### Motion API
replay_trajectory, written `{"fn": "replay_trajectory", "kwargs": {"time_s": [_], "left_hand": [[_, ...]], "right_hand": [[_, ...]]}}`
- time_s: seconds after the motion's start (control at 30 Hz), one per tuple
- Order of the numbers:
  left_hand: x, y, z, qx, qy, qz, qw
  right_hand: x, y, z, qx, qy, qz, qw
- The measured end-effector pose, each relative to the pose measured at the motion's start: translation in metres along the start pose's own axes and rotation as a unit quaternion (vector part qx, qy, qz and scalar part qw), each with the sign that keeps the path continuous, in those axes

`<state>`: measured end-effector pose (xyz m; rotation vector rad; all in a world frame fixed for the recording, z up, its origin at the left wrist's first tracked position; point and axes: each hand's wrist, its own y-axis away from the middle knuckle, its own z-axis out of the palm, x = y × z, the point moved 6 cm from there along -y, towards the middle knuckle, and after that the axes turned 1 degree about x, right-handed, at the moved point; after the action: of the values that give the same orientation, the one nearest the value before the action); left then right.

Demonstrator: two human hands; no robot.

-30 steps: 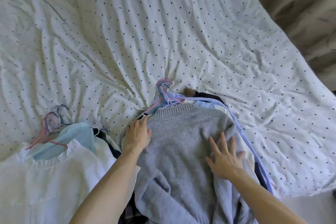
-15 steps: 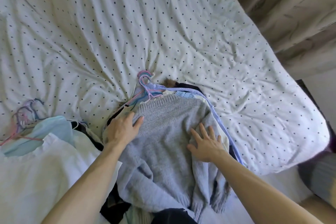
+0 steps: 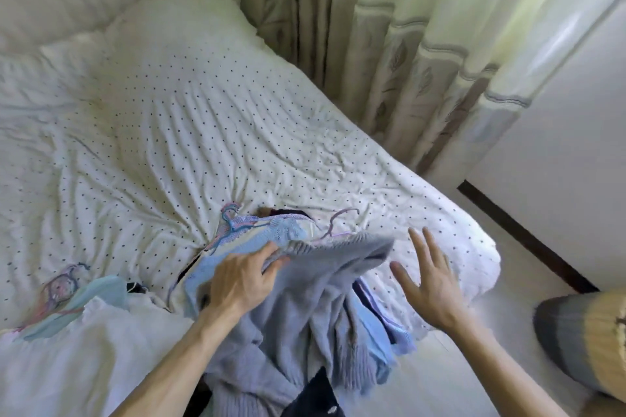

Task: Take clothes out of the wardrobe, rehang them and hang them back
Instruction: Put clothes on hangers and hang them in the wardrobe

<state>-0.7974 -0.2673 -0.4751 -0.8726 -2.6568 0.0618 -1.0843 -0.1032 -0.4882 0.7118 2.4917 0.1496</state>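
Note:
A grey knitted sweater lies on top of a pile of clothes at the bed's near edge. My left hand grips its neckline and lifts it off the pile. A purple hanger pokes out of the raised collar. Beneath it a light blue knit shows, with a bundle of pink and blue hanger hooks beside it. My right hand hovers to the right of the sweater, fingers spread, holding nothing.
A second pile with a white garment and more hangers lies at the left. The dotted white bedsheet covers the bed. Curtains hang behind. A striped slipper is on the floor at right.
My left hand has taken hold of the sweater's neckline and raised it. My right hand has come off the sweater. The view has tilted upward.

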Motion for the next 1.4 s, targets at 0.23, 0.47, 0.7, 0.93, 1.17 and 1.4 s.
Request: {"fn": "replay_trajectory", "kwargs": {"time_s": [0.23, 0.47, 0.7, 0.93, 1.17, 1.4], "left_hand": [[0.218, -0.007, -0.068, 0.064, 0.052, 0.215, 0.973], [0.431, 0.033, -0.053, 0.032, 0.142, 0.338, 0.93], [0.571, 0.077, 0.014, -0.134, 0.161, 0.473, 0.856], [0.665, 0.124, 0.06, -0.218, 0.154, 0.569, 0.777], [0.769, 0.181, 0.056, -0.247, 0.242, 0.63, 0.695], [0.808, 0.216, 0.065, -0.204, 0.204, 0.744, 0.602]], "right_hand": [[0.122, 0.139, -0.147, 0.116, 0.083, 0.054, 0.988], [0.227, 0.313, -0.207, 0.22, -0.103, 0.125, 0.962], [0.294, 0.461, -0.223, 0.485, 0.058, 0.24, 0.839], [0.325, 0.556, -0.228, 0.512, 0.154, 0.383, 0.753], [0.337, 0.615, -0.248, 0.527, 0.113, 0.455, 0.709], [0.324, 0.665, -0.231, 0.598, 0.143, 0.533, 0.581]]}}
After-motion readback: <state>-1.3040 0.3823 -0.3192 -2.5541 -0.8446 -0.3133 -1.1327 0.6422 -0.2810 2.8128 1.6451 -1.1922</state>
